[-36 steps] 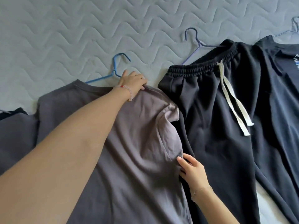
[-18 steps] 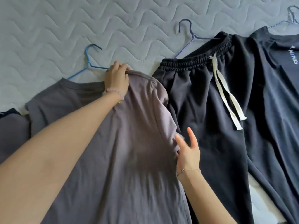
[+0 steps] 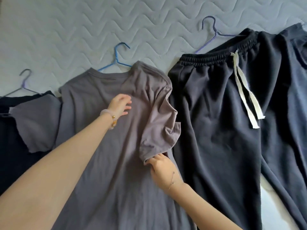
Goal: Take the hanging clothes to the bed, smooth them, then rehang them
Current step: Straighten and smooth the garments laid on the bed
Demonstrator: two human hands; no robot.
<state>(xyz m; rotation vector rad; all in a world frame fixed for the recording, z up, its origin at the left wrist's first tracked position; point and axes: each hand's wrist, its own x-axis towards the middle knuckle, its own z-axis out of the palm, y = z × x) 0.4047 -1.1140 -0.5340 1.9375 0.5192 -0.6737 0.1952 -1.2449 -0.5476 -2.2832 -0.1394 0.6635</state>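
Note:
A grey T-shirt lies face down on the quilted bed, still on its blue hanger. Its right sleeve is crumpled and folded inward. My left hand rests flat on the shirt's upper back, fingers spread. My right hand pinches the hem of that crumpled sleeve. To the right lie black sweatpants with a white drawstring, on a purple-blue hanger.
A dark garment on a purple-grey hanger lies at the far left, partly under the grey shirt's left sleeve. Another dark blue garment overlaps the sweatpants at the right edge.
My left hand let go of the shirt's collar and slid down onto its back. My right hand moved to the sleeve hem and gripped it. The view shifted left.

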